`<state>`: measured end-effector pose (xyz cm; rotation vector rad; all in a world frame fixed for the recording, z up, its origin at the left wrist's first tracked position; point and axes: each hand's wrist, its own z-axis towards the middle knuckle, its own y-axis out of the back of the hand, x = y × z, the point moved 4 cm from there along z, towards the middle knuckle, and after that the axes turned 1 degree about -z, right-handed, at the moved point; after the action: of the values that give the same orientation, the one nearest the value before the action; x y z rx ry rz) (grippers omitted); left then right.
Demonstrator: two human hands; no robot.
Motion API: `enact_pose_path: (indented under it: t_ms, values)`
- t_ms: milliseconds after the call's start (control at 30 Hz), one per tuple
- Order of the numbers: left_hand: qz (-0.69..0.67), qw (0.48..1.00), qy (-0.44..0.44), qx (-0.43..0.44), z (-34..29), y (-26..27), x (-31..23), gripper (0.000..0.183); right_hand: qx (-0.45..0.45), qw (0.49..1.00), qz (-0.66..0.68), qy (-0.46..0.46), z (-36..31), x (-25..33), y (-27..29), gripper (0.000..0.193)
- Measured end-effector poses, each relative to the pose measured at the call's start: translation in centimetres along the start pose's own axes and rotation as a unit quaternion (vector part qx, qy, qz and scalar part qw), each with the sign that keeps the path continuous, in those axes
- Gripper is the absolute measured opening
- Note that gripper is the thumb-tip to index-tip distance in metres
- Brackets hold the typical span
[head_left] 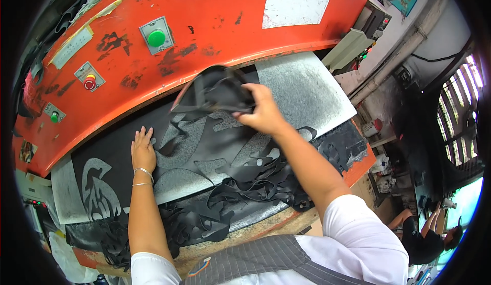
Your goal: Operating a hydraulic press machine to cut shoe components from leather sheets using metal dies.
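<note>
My right hand [263, 110] is closed on the edge of a dark cutting die [215, 91], an open metal frame with cross bars, smeared by motion. The die is tilted above the pale board, close to the red press. My left hand [143, 149] lies flat, fingers stretched out, on a black sheet [135, 126] of thin material. Curved shapes have been cut out of the sheet, and the grey board [302, 88] shows through the holes. Between my hands lie loose, cut-up parts of the sheet [207, 144].
Tangled black offcuts [245, 185] heap along the board's near edge. Behind the board stands the red press [204, 24] with a large green button [156, 38] and a red stop button [89, 82]. A control box [350, 47] is at the right. Far right, another person [427, 239] works.
</note>
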<state>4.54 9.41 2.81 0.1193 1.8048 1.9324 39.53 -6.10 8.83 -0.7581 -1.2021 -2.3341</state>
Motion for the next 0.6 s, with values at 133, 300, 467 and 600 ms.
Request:
enact_pose_path:
  t_ms: [133,300,467,600]
  values:
    - [-0.023,1.000,-0.013,-0.002,-0.6,0.8,0.6,0.038,0.024,0.956,0.217,-0.198,-5.0,-3.2,8.2,0.073]
    - [-0.197,0.977,-0.070,-0.033,-4.7,2.8,-4.1,0.037,0.015,0.895,0.387,-0.222,-15.4,-1.8,11.1,0.072]
    - [-0.444,0.852,-0.112,0.253,-17.0,4.6,-18.4,0.062,0.123,0.940,0.284,-0.142,-20.0,5.5,8.5,0.055]
    - [-0.433,0.866,-0.149,0.200,-22.3,4.2,-19.2,0.030,0.246,0.918,0.302,-0.071,-22.5,10.2,3.9,0.054]
